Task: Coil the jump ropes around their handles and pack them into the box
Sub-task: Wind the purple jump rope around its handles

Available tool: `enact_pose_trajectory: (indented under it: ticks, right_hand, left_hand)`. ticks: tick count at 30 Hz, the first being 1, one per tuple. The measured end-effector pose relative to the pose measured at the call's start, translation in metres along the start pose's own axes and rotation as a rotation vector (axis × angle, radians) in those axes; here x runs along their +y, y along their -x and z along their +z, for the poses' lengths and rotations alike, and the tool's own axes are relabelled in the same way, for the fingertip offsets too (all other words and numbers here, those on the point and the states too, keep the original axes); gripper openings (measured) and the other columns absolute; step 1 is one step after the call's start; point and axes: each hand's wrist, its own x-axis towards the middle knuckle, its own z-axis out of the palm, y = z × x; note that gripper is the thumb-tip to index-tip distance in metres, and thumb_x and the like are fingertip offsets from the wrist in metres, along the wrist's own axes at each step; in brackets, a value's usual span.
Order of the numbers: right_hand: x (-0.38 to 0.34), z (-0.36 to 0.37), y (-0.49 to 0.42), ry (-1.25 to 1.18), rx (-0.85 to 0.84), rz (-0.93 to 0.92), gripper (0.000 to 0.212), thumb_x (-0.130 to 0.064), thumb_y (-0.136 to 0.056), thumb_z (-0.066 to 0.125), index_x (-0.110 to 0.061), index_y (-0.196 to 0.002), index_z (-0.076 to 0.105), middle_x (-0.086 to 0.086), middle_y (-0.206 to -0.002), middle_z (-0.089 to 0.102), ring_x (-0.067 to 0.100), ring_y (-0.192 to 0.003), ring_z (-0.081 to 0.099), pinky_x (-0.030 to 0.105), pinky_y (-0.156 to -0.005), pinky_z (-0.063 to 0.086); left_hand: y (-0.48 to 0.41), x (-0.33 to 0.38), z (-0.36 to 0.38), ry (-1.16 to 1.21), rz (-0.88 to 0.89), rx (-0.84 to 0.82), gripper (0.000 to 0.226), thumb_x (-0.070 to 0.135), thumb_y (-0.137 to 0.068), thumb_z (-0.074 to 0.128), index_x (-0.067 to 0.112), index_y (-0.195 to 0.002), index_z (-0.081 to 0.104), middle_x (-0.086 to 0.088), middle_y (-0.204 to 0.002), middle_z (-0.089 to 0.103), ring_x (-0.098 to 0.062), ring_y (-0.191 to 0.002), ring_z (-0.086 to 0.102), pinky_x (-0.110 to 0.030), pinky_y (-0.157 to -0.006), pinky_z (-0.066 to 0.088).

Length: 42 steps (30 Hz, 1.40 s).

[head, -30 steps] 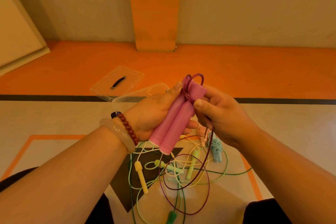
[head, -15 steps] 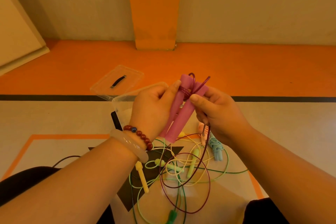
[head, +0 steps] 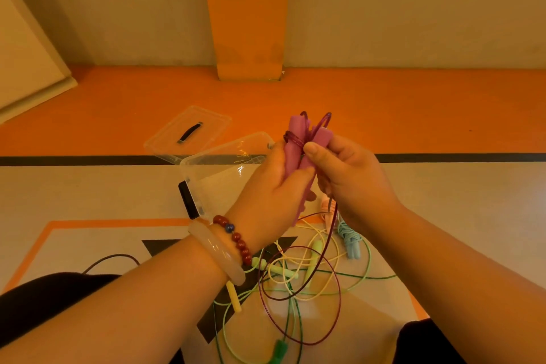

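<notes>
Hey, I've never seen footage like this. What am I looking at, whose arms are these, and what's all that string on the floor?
There is no machine here: these are a person's two bare arms. All the pictures come from one wide-angle camera worn on the person's head. It looks forward and down, so the arms reach in from the bottom.

The left hand grips two pink handles side by side. The right hand pinches the purple cord of that jump rope against them. A few turns are wound near the top, and the rest hangs in loops.

On the floor lie more jump ropes: a yellow rope and a green rope in a tangle, and a light blue rope already coiled. Behind the hands stands a clear plastic box, with its lid beyond it.
</notes>
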Motion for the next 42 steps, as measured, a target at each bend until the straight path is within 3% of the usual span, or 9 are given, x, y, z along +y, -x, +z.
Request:
enact_pose_trajectory:
  ticks: [7, 21, 24, 26, 31, 33, 35, 39, 42]
  right_hand:
    - [0.002, -0.004, -0.001, 0.027, -0.053, 0.031, 0.027, -0.043, -0.077, 0.056, -0.02, -0.087, 0.066, -0.003, -0.052, 0.048, 0.008, -0.042, 0.036, 0.02, -0.044, 0.031]
    - [-0.01, -0.028, -0.009, 0.338, -0.179, -0.077, 0.027, -0.043, -0.077, 0.056, -0.021, -0.087, 0.069, -0.016, -0.046, 0.049, 0.001, -0.042, 0.037, 0.019, -0.047, 0.029]
    - [-0.003, -0.029, -0.009, 0.174, -0.215, -0.047, 0.038, -0.031, -0.084, 0.059, -0.015, -0.119, 0.061, -0.012, -0.068, 0.064, 0.001, -0.048, 0.051, 0.019, -0.048, 0.038]
    - [0.002, -0.03, -0.009, 0.213, -0.245, -0.092, 0.058, -0.043, -0.083, 0.063, -0.029, -0.137, 0.047, -0.005, -0.099, 0.068, 0.016, -0.067, 0.064, 0.035, -0.056, 0.05]
    - [-0.007, -0.029, -0.005, 0.284, -0.238, -0.239, 0.066, -0.073, -0.072, 0.058, -0.044, -0.129, 0.041, -0.029, -0.101, 0.06, 0.006, -0.048, 0.052, 0.02, -0.044, 0.041]
    - [-0.008, -0.028, -0.008, 0.309, -0.264, -0.317, 0.067, -0.072, -0.076, 0.057, -0.045, -0.134, 0.037, -0.006, -0.122, 0.06, 0.034, -0.066, 0.062, 0.044, -0.055, 0.053]
    - [-0.007, -0.026, -0.008, 0.309, -0.295, -0.332, 0.065, -0.073, -0.075, 0.057, -0.04, -0.13, 0.043, 0.012, -0.116, 0.062, 0.05, -0.082, 0.059, 0.06, -0.065, 0.051]
    - [-0.013, -0.021, -0.005, 0.322, -0.287, -0.315, 0.056, -0.073, -0.075, 0.056, -0.037, -0.116, 0.049, -0.023, -0.098, 0.06, 0.013, -0.077, 0.066, 0.03, -0.068, 0.057]
    - [-0.013, -0.021, -0.004, 0.318, -0.29, -0.315, 0.051, -0.071, -0.076, 0.054, -0.038, -0.114, 0.049, -0.023, -0.099, 0.06, 0.01, -0.082, 0.066, 0.018, -0.069, 0.053]
  left_hand:
    - [-0.009, 0.0, -0.011, -0.137, 0.035, 0.016, 0.03, 0.022, -0.083, 0.071, 0.032, -0.103, 0.051, 0.004, -0.074, 0.063, -0.003, -0.049, 0.061, -0.02, -0.047, 0.05]
    - [-0.007, 0.0, -0.018, 0.276, -0.117, -0.108, 0.025, 0.005, -0.089, 0.061, 0.009, -0.113, 0.054, -0.002, -0.063, 0.055, -0.01, -0.041, 0.051, -0.02, -0.037, 0.04]
    - [-0.008, -0.002, -0.018, 0.381, -0.168, -0.228, 0.025, 0.003, -0.088, 0.062, 0.013, -0.109, 0.052, -0.005, -0.074, 0.051, -0.01, -0.041, 0.049, -0.02, -0.036, 0.039]
    - [-0.009, -0.004, -0.021, 0.419, -0.191, -0.326, 0.033, 0.008, -0.079, 0.061, 0.015, -0.109, 0.051, -0.005, -0.076, 0.05, -0.01, -0.041, 0.048, -0.019, -0.036, 0.038]
    - [-0.009, 0.001, -0.031, 0.653, -0.317, -0.594, 0.038, 0.003, -0.077, 0.057, 0.011, -0.112, 0.046, 0.001, -0.07, 0.051, -0.007, -0.04, 0.044, -0.016, -0.034, 0.037]
    - [-0.008, 0.001, -0.037, 0.743, -0.356, -0.701, 0.033, 0.006, -0.074, 0.058, 0.013, -0.106, 0.053, -0.001, -0.071, 0.047, -0.006, -0.04, 0.044, -0.016, -0.034, 0.038]
    - [-0.008, 0.0, -0.042, 0.801, -0.39, -0.767, 0.029, 0.006, -0.074, 0.057, 0.015, -0.1, 0.065, -0.002, -0.074, 0.044, -0.005, -0.041, 0.045, -0.016, -0.035, 0.039]
    - [-0.007, -0.003, -0.045, 0.872, -0.411, -0.853, 0.037, 0.004, -0.074, 0.068, 0.013, -0.109, 0.061, -0.002, -0.074, 0.044, -0.004, -0.045, 0.049, -0.016, -0.038, 0.042]
    - [-0.007, -0.003, -0.042, 0.785, -0.403, -0.785, 0.046, 0.005, -0.067, 0.076, 0.011, -0.109, 0.056, -0.001, -0.069, 0.046, -0.005, -0.044, 0.047, -0.016, -0.039, 0.041]
